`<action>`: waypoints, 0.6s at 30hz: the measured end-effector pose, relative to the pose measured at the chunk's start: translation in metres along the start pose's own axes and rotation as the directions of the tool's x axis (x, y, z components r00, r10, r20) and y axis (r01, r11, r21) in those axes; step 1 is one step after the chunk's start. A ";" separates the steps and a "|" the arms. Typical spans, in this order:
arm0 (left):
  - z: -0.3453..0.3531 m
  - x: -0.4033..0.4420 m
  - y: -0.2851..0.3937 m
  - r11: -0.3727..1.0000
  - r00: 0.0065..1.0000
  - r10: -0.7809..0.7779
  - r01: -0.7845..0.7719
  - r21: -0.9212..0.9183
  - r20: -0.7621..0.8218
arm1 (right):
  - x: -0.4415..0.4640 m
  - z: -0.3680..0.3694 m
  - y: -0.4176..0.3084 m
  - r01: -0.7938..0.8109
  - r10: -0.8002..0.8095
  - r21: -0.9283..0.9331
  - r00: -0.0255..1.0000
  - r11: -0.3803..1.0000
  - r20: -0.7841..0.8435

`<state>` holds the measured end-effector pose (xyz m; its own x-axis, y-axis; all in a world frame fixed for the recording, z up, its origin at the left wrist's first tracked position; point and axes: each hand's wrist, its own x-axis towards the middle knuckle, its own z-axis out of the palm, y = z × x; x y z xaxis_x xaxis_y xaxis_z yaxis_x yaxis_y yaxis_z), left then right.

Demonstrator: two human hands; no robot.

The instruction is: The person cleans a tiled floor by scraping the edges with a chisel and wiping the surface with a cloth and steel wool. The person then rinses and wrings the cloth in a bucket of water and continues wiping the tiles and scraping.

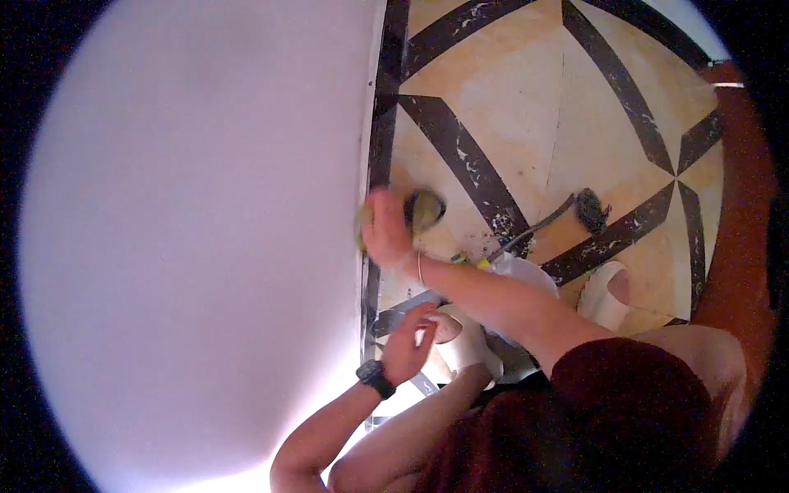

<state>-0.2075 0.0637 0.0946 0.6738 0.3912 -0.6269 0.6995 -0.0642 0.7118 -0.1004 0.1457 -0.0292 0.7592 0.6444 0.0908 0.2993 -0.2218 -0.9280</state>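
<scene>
My right hand (386, 232), with a thin band at the wrist, is closed on a yellowish-green round thing with a dark rim (427, 210). Motion blurs both, and I cannot make out its exact kind. That hand is at the foot of the pale wall (205, 205), beside the dark border strip (383, 156). Lower down, my left hand (408, 345) wears a black watch (376, 379). Its fingers are loosely curved, with a gap at the thumb and nothing visible in them. It is close to a white slipper (470, 343) on my foot.
A brush with black bristles (591, 212) and a long grey handle lies on the tan, dark-striped floor (501, 90). Dark crumbs lie near its handle. Partly behind my right forearm is a white container (530, 278). Another white slipper (604, 296) is at right.
</scene>
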 end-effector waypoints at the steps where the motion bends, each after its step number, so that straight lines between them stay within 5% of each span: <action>1: -0.008 -0.008 -0.009 0.999 0.998 -0.050 0.050 -0.012 0.026 | -0.033 0.000 0.002 -0.030 0.010 0.125 0.987 0.992 0.161; 2: -0.016 -0.020 -0.020 0.985 0.985 -0.162 0.165 -0.052 0.057 | -0.049 -0.009 0.007 -0.084 0.001 0.247 0.948 0.965 0.318; 5: -0.029 -0.057 -0.032 0.946 0.961 -0.273 0.276 -0.170 0.037 | -0.001 -0.055 -0.011 -0.250 0.193 0.227 0.950 0.941 0.244; 8: -0.026 -0.074 -0.056 0.863 0.976 -0.216 0.197 -0.465 0.012 | 0.120 -0.057 0.022 -0.076 0.122 0.194 0.963 0.978 -0.241; 12: -0.022 -0.052 -0.066 0.853 0.971 -0.195 0.099 -0.512 -0.137 | 0.255 -0.073 0.050 -0.071 0.087 0.144 0.991 0.987 -0.104; 16: -0.022 -0.030 -0.066 0.775 0.948 -0.185 -0.021 -0.632 -0.259 | 0.222 -0.064 0.028 0.027 -0.031 -0.060 0.998 0.998 -0.060; 18: -0.023 -0.027 -0.057 0.809 0.950 -0.204 0.027 -0.587 -0.237 | 0.172 -0.057 0.017 -0.040 0.040 -0.001 0.999 0.999 0.015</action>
<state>-0.2710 0.0775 0.0781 0.4411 0.6025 -0.6652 0.4440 0.4976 0.7451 0.0686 0.2113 -0.0091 0.7619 0.6459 0.0482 0.2692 -0.2481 -0.9306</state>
